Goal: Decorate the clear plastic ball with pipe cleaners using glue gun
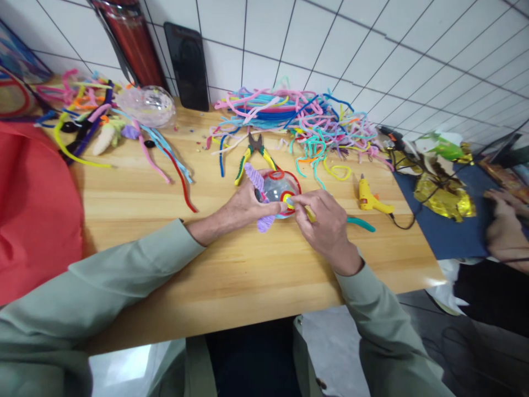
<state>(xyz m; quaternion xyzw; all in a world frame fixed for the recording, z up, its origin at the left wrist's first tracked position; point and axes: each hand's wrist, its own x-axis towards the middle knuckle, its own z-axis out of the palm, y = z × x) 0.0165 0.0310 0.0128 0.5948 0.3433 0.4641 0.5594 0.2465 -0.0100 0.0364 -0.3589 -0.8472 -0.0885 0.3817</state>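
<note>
My left hand [243,208] is closed around a clear plastic ball [278,190] that has a red pipe-cleaner ring and a purple fuzzy piece [257,182] wrapped on it. My right hand [324,223] pinches a yellow pipe cleaner [308,212] against the front of the ball, where a small yellow and red coil [287,198] sits. Both hands rest low over the wooden table [231,264], near its middle.
Yellow-handled pliers [254,153] lie just behind the ball. A yellow glue gun [370,199] and a teal-handled tool [361,223] lie to the right. A heap of coloured pipe cleaners [297,118] sits at the back, another clear ball [146,105] at back left. Another person's hand [502,220] shows at far right.
</note>
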